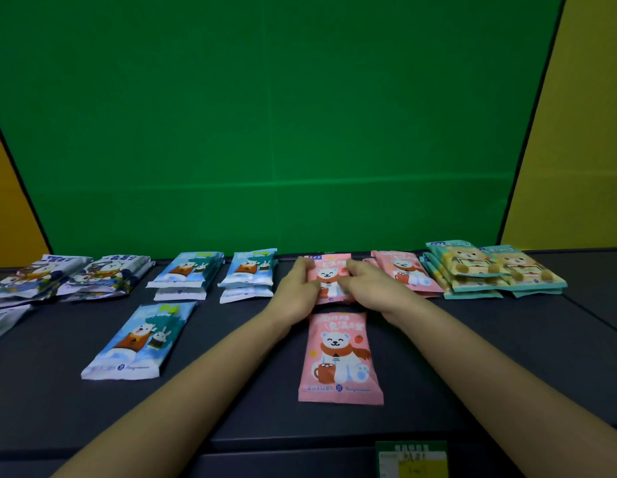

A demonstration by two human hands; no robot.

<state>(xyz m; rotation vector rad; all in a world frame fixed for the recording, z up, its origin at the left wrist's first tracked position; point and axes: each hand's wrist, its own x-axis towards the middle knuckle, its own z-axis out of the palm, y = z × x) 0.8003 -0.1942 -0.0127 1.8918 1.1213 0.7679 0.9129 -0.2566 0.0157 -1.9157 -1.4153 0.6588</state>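
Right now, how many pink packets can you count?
3 plainly: held packet between left hand and right hand, lone packet nearer the camera, right packet just right of the hands; more may hide underneath.

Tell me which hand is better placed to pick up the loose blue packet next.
Probably the left hand. Both hold the pink packet, but the loose blue packet lies on the left hand's side; the right hand would cross over.

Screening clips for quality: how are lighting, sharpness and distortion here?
Head view: dim, even light, no glare on the table; the wide-angle lens slants the green backdrop at its edges; the near pink packet is sharp, while the left hand, right hand and the far pink packet they hold look slightly soft.
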